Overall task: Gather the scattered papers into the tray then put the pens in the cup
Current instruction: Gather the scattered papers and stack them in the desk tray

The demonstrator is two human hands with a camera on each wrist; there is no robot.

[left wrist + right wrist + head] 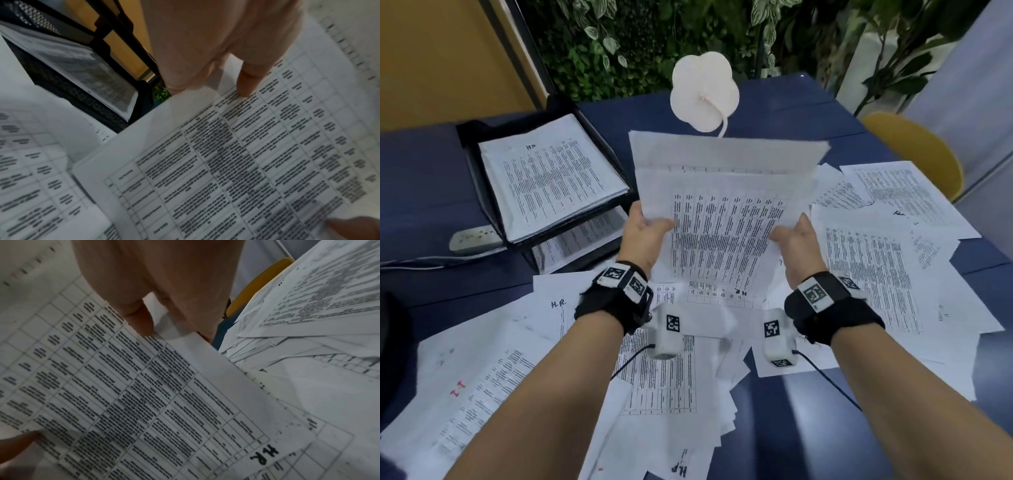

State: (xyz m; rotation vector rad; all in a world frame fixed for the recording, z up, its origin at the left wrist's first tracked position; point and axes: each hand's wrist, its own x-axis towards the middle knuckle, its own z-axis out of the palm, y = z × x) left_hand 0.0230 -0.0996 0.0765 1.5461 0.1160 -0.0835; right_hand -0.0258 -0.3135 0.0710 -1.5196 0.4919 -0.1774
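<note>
Both hands hold up a small stack of printed papers (pixel 726 212) above the middle of the blue table (pixel 431 192). My left hand (pixel 645 228) pinches the stack's left edge, thumb on the front. My right hand (pixel 796 236) pinches the right edge the same way. The wrist views show the held papers (pixel 236 154) (pixel 123 386) with a thumb pressed on the print. A black two-level paper tray (pixel 482 192) stands at the left with printed sheets in both levels. Many loose papers (pixel 866 267) lie scattered over the table. No pens or cup show.
A white flower-shaped object (pixel 703 90) stands behind the held stack. A white power strip (pixel 474 238) lies left of the tray. A yellow chair (pixel 921 150) is at the table's far right. Green plants line the back wall.
</note>
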